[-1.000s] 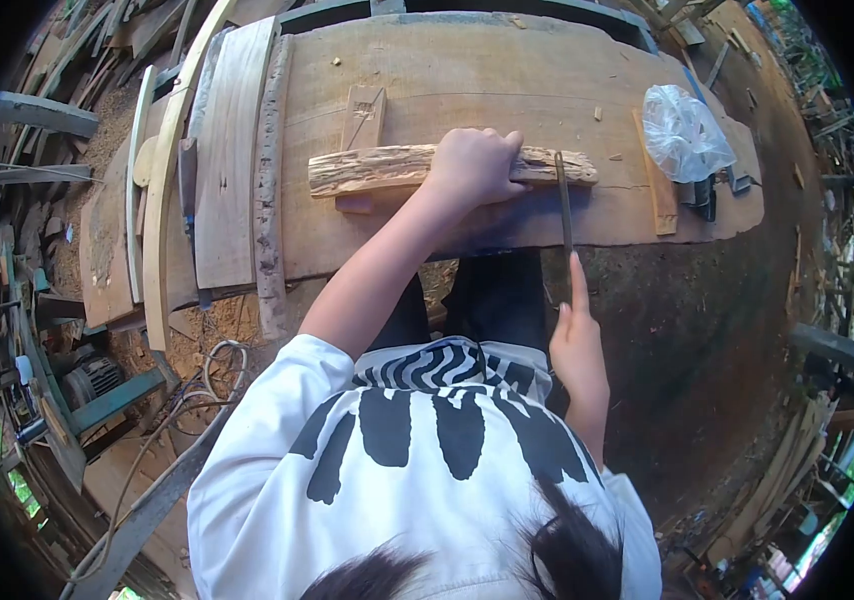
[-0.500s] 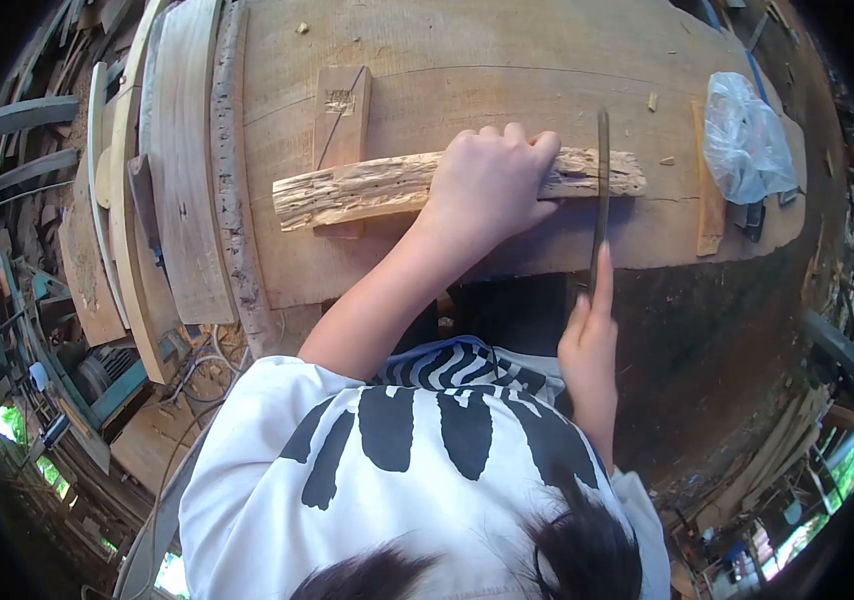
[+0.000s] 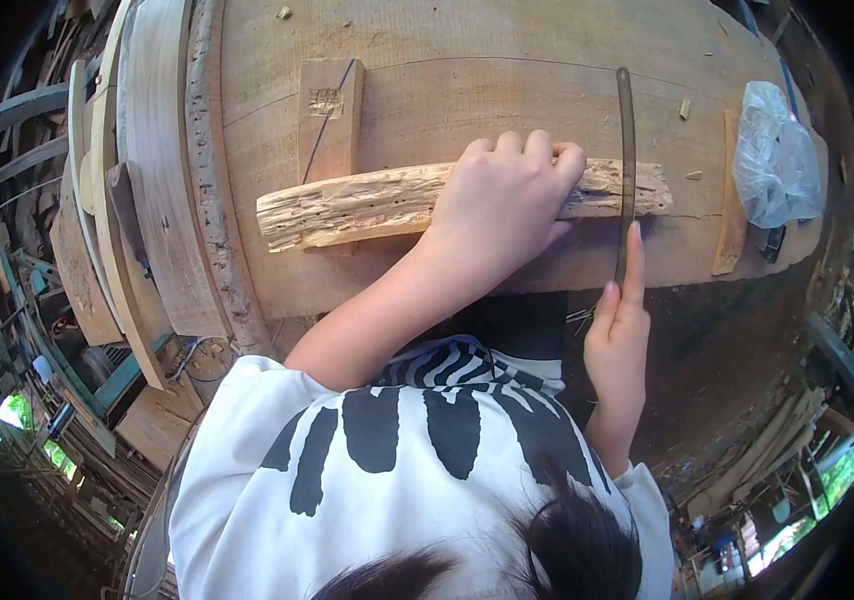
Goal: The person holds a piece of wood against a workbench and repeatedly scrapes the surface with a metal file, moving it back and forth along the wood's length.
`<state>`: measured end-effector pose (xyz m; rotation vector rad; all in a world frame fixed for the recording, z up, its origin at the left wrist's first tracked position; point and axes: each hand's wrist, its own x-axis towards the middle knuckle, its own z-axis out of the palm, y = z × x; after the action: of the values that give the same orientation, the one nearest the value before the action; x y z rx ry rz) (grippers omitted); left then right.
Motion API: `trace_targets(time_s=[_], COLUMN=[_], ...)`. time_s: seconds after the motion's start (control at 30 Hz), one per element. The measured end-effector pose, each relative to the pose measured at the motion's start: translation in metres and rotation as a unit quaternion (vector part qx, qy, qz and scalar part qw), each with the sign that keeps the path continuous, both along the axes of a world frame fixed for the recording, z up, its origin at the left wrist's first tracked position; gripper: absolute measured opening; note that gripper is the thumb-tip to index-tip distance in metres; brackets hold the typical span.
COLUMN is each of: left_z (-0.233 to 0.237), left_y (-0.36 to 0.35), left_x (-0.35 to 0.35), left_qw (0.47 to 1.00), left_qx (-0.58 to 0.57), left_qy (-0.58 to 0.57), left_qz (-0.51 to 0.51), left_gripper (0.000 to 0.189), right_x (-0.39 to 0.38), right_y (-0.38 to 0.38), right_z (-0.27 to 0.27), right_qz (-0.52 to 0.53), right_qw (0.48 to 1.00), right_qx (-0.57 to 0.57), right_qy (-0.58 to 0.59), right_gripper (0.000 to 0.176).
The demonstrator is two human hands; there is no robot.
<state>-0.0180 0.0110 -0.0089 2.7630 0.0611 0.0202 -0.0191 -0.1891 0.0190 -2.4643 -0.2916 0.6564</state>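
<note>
1. Wood, rough and pitted, lies as one long piece (image 3: 357, 208) across the centre of the frame, on a broad wooden bench top (image 3: 467, 100).
2. The person's left hand (image 3: 507, 195) is clamped over it, right of its middle, knuckles up.
3. The right hand (image 3: 619, 335), at centre right, is closed around the near end of a long narrow tool (image 3: 627, 150), index finger stretched along it; the tool crosses over the wood's right end.
4. The hands are apart from each other.
5. At upper left of centre, a short board (image 3: 332, 115) with a squarish chiselled patch runs beneath the wood.
6. Over at the right, a crumpled clear plastic bag (image 3: 777, 160) sits beside a narrow wooden strip (image 3: 730, 200).
</note>
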Motion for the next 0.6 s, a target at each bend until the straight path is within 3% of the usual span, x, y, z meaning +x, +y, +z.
trace_targets(time_s=[0.2, 0.27, 0.3, 0.33, 0.4, 0.43, 0.47, 0.53, 0.6], left_z=[-0.001, -0.003, -0.003, -0.003, -0.003, -0.003, -0.004, -0.005, -0.005], left_y=[-0.002, -0.004, -0.004, -0.004, -0.005, -0.005, -0.004, -0.005, -0.004], left_x=[0.001, 0.001, 0.0, 0.0, 0.0, -0.001, -0.002, -0.005, -0.004], left_qw=[1.0, 1.0, 0.999, 0.999, 0.999, 0.999, 0.998, 0.997, 0.996], left_qx=[0.009, 0.029, 0.031, 0.036, 0.043, 0.045, 0.048, 0.055, 0.061], left_qy=[0.001, -0.01, -0.014, -0.015, -0.021, -0.027, -0.032, -0.048, -0.064], left_qz=[0.004, 0.001, -0.001, -0.001, 0.0, -0.005, -0.009, -0.009, -0.005], left_gripper=[0.048, 0.048, 0.048, 0.048, 0.048, 0.049, 0.049, 0.05, 0.05], right_x=[-0.052, -0.069, -0.081, -0.082, -0.073, -0.06, -0.064, -0.064, -0.06], right_y=[-0.042, -0.062, -0.063, -0.064, -0.06, -0.043, -0.035, -0.033, -0.036], right_z=[0.023, 0.009, 0.015, 0.009, -0.01, 0.016, 0.025, 0.026, 0.03], right_qz=[-0.026, -0.038, -0.163, -0.162, 0.033, 0.13, 0.133, 0.147, 0.131], right_qw=[0.998, 0.984, 0.965, 0.964, 0.924, 0.964, 0.986, 0.984, 0.986], right_qx=[-0.036, 0.034, 0.178, 0.18, 0.246, 0.104, -0.04, -0.087, -0.055], right_qy=[0.052, -0.173, -0.102, -0.107, -0.292, -0.209, -0.092, -0.048, -0.084], right_gripper=[0.062, 0.059, 0.056, 0.056, 0.056, 0.061, 0.066, 0.057, 0.061])
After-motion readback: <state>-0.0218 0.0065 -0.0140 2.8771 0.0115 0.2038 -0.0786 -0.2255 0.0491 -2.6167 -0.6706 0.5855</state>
